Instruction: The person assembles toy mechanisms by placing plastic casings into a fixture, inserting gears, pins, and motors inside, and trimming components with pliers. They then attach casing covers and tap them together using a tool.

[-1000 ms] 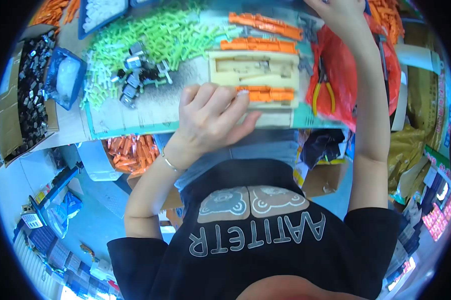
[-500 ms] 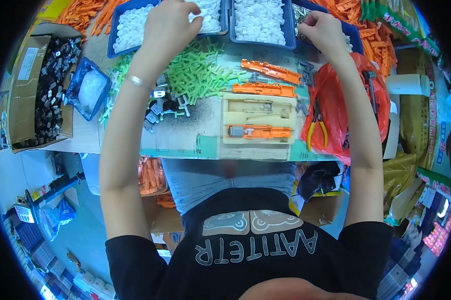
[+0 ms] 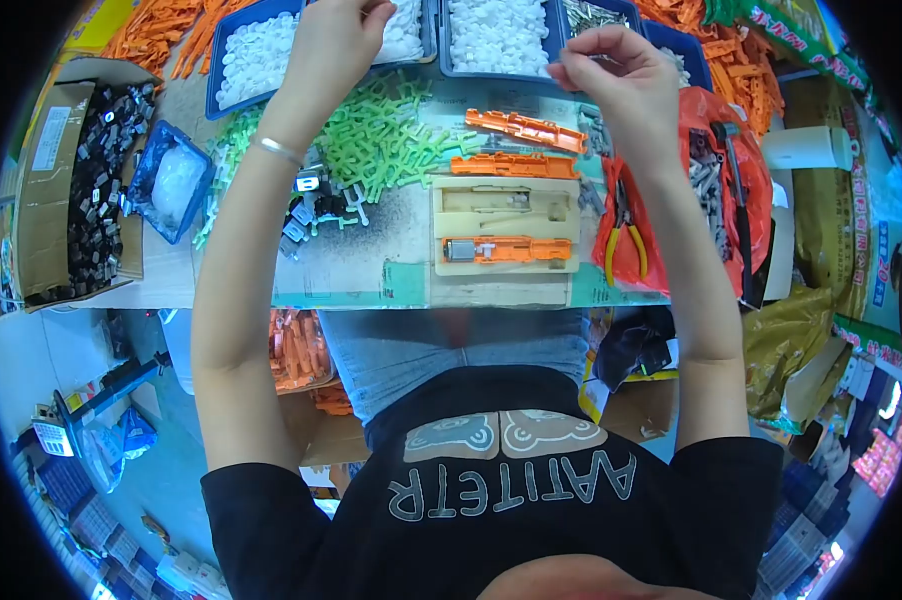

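Observation:
My left hand is at the top edge over the blue trays of white parts, its fingers pressed together; anything between them is hidden. My right hand is pinched just right of the middle tray of white parts, below a tray of small metal parts. Whatever it pinches is too small to make out. A cream fixture holds an orange shell in its lower slot, with a grey motor-like block at the left end. Two orange shells lie above.
Green parts are heaped left of the fixture, beside black and silver parts. Further left are a small blue tray and a carton. Yellow-handled pliers lie on a red bag at the right.
My left hand has gone from the fixture up to the white-part trays, uncovering the grey block. My right hand has come down from the top edge and, most recently, left and away from the metal-part tray.

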Tool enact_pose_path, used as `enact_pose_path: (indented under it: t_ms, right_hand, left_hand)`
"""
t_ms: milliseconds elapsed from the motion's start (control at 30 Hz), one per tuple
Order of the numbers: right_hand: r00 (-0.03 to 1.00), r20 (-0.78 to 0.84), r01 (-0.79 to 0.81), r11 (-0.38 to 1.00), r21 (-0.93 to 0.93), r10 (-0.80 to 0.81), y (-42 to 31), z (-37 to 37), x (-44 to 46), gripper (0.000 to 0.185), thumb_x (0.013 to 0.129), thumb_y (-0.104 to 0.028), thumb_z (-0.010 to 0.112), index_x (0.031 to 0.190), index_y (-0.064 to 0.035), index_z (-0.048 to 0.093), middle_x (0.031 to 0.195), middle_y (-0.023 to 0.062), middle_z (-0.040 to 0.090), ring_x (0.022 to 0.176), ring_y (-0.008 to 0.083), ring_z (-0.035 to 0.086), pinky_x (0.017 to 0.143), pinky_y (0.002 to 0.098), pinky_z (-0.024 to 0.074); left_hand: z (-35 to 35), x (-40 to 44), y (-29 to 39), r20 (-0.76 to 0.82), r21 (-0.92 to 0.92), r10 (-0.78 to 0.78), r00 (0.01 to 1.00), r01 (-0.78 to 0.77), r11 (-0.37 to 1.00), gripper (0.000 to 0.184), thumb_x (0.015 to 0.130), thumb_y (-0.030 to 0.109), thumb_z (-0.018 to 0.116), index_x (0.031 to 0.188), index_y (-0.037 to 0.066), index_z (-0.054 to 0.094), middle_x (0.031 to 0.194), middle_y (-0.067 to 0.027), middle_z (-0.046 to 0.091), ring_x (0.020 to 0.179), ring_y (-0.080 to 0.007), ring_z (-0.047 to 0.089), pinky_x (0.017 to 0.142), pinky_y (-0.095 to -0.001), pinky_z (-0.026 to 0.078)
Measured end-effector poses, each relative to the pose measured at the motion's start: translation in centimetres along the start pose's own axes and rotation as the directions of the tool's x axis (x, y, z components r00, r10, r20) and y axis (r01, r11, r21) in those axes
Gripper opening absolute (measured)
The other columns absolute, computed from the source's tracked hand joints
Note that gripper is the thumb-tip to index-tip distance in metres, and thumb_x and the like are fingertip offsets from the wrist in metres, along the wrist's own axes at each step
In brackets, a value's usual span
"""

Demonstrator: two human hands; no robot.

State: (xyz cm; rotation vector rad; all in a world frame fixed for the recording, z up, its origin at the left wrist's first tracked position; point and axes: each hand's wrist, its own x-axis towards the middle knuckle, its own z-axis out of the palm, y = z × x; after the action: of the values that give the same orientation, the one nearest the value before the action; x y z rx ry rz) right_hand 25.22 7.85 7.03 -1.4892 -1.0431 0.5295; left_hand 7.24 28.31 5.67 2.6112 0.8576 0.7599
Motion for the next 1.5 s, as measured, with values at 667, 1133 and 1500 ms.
enact_pose_path:
  t_ms: [667, 1133, 1500]
  right_hand:
    - [0.865, 0.119, 0.501, 0.824, -0.265, -0.487, -4.6, 4.2, -9.2, 0.021, 0.081, 0.008, 0.062, 0.084, -0.0034, 0.046, 0.091, 0.0090, 0.060, 0.085, 0.0121, 0.060, 0.077, 0.0247, 0.0490]
    - [0.933, 0.330, 0.277, 0.875, -0.398, -0.145, -5.0, 1.6, -15.6, 0.014, 0.067, -0.004, 0.069, 0.081, -0.0076, 0.066, 0.085, 0.0025, 0.066, 0.088, 0.0194, 0.058, 0.084, 0.0336, 0.0363]
    - [0.897, 0.377, 0.413, 0.742, -0.528, -0.232, -3.9, 2.6, -15.5, 0.016, 0.070, -0.006, 0.072, 0.084, -0.0095, 0.064, 0.085, 0.0017, 0.063, 0.083, 0.0190, 0.057, 0.084, 0.0353, 0.0347]
  left_hand:
    - [-1.9, -13.2, 12.3, 0.451, -0.892, -0.325, 0.831, 0.403, -0.206, 0.012, 0.086, 0.004, 0.062, 0.093, -0.006, 0.062, 0.093, -0.0151, 0.066, 0.083, -0.0190, 0.067, 0.074, -0.0262, 0.056]
    - [-2.2, -21.2, 13.0, -0.164, -0.356, 0.413, 0.896, -0.444, 0.822, 0.020, 0.068, -0.001, 0.068, 0.087, -0.005, 0.066, 0.095, -0.0188, 0.065, 0.076, -0.0259, 0.067, 0.062, -0.0294, 0.056]
    - [-0.8, -21.9, 13.2, -0.087, -0.208, 0.364, 0.928, -0.374, 0.904, 0.021, 0.071, 0.005, 0.065, 0.090, -0.004, 0.064, 0.092, -0.0149, 0.063, 0.074, -0.0223, 0.066, 0.057, -0.0276, 0.053]
